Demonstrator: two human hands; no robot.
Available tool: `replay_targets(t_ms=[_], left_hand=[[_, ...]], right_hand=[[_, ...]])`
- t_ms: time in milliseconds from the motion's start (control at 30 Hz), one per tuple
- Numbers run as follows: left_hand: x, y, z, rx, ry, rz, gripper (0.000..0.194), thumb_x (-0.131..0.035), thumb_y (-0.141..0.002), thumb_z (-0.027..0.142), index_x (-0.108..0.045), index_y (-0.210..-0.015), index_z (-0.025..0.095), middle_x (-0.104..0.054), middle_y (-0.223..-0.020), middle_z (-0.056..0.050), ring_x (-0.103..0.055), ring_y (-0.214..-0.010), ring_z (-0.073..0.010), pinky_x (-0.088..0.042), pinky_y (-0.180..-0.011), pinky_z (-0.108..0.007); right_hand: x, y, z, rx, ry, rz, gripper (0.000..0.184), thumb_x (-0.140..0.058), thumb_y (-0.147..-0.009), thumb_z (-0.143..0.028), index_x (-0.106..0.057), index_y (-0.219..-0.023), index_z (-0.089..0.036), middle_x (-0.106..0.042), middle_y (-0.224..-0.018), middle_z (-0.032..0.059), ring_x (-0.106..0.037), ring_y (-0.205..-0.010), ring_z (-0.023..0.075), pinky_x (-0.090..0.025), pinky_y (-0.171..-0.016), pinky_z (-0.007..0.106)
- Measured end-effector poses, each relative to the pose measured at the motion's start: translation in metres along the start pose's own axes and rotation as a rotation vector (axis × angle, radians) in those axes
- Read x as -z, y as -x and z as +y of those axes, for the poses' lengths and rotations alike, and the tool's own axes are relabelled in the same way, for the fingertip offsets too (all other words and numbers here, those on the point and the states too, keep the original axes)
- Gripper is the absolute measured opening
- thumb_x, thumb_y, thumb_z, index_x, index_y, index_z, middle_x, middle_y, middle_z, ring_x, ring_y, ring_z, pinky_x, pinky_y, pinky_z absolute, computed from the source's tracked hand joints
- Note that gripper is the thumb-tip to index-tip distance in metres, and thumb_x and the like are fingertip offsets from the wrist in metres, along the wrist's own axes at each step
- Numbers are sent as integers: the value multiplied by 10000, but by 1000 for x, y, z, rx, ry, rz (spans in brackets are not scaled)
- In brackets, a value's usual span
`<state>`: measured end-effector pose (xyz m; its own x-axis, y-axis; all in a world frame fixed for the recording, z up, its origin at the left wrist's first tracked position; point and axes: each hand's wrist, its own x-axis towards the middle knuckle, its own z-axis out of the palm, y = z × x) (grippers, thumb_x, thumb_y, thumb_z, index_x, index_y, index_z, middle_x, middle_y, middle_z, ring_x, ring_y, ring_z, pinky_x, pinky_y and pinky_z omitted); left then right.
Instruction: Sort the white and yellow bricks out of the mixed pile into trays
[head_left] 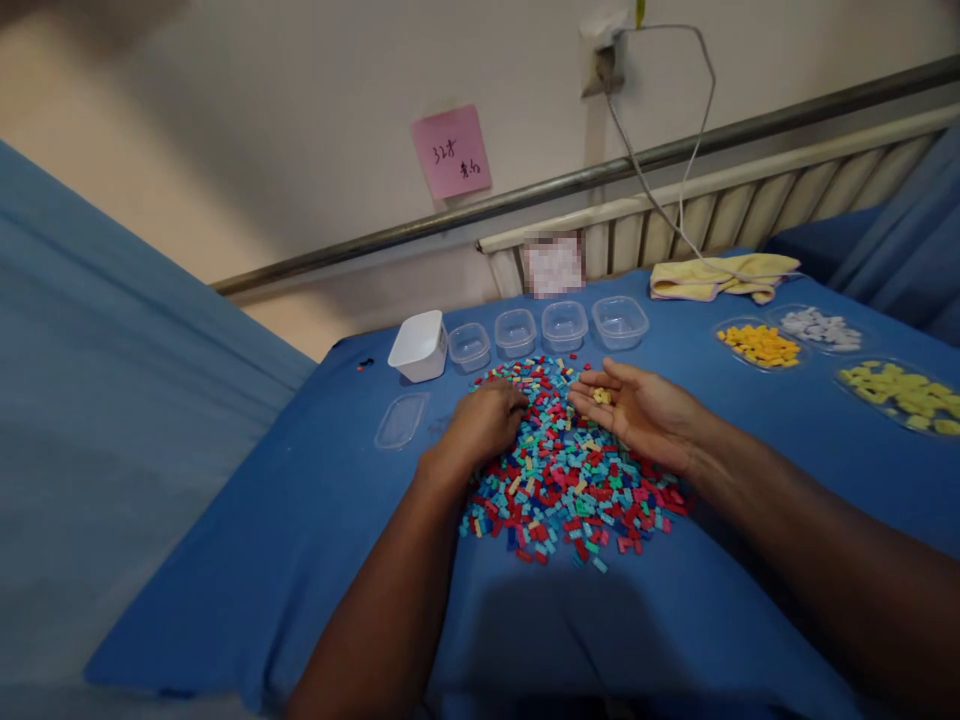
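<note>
A spread-out pile of small toy building bricks (555, 480) in red, light blue, green, pink, dark blue and pale yellow lies on the blue cloth. At the pile's left side, my left hand (484, 425) reaches down with its fingers curled together among the bricks. Its fingertips are partly hidden, so any brick in them cannot be made out. My right hand (649, 410) is turned palm up over the right side of the pile. On its fingers rest a few pale yellow bricks (601, 396).
Behind the pile stand a white tub (418, 345) and several clear plastic containers (515, 333). A clear lid (402, 420) lies left. At right are lids or trays of orange bricks (759, 345), white bricks (820, 328) and yellow bricks (896, 390), near a yellow cloth (720, 277).
</note>
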<state>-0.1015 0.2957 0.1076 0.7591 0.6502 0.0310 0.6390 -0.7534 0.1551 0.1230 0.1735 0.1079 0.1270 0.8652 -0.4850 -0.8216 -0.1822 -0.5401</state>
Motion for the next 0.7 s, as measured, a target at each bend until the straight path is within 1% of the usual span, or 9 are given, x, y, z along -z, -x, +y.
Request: replay_targets(t_ms=[67,200,300,400,467,533,600,700], left_hand=[[-2,-1,2,18,-77,-20,279,-596,-1006,135,-839,-1132,194,-777,-1177,-97,-715,-1123,-288,-540,-949,-386],[0,-1,5,76,-69,-43,323,-594,-1017,164,-836,-1213,247,-794,-1245,-59,-728,-1166,-282,-536,-950,-368],[3,0,5,114,-71,-63,303,-610,-1015,197,-841,-1196,270,-800,-1238,-48,-736,-1150,-298,-532,-908,-378],[3,-1,3,149,6,-63,290,-635,-973,170,-839,-1166,244,-806,-1208,-57,-744,-1099,-299,-520,-884,-380],[3,-2,1,166,80,-57,288,-649,-957,162,-830,-1172,228,-807,-1200,-57,-747,-1067,-282,-515,-870,-365],[3,-3,-2,151,132,-57,288,-651,-959,166,-824,-1181,227,-809,-1182,-51,-746,-1033,-260,-506,-851,-345],[3,-3,-4,109,138,-72,262,-642,-958,166,-824,-1133,237,-811,-1123,-41,-735,-976,-243,-483,-805,-333],[3,-3,-5,77,113,-110,163,-636,-930,156,-777,-932,236,-772,-911,-20,-670,-799,-216,-401,-688,-334]], right_hand=[[2,-3,-3,19,-1,25,230,-530,-1157,-269,-697,-1016,-198,-740,-951,73,-771,-945,166,-716,-878,270],[6,-6,-4,30,1,8,221,-536,-1154,-276,-695,-1021,-198,-729,-981,77,-769,-991,173,-713,-898,276],[8,-7,-3,37,9,-20,207,-553,-1147,-283,-697,-1026,-197,-724,-988,79,-768,-997,176,-713,-892,271],[9,-7,-2,44,29,-21,203,-572,-1140,-279,-700,-1006,-199,-732,-995,90,-768,-989,179,-713,-893,273],[10,-7,-1,42,46,-32,193,-589,-1132,-266,-705,-993,-199,-742,-1003,97,-768,-987,178,-711,-895,269],[10,-7,0,30,57,-52,174,-606,-1123,-259,-713,-997,-205,-753,-1008,101,-769,-996,179,-710,-894,266],[11,-7,1,22,59,-67,158,-620,-1117,-262,-718,-1008,-206,-761,-1021,109,-772,-1014,186,-709,-901,273],[11,-7,2,30,61,-57,156,-636,-1108,-258,-723,-1005,-182,-764,-1046,130,-781,-1023,197,-706,-916,279]])
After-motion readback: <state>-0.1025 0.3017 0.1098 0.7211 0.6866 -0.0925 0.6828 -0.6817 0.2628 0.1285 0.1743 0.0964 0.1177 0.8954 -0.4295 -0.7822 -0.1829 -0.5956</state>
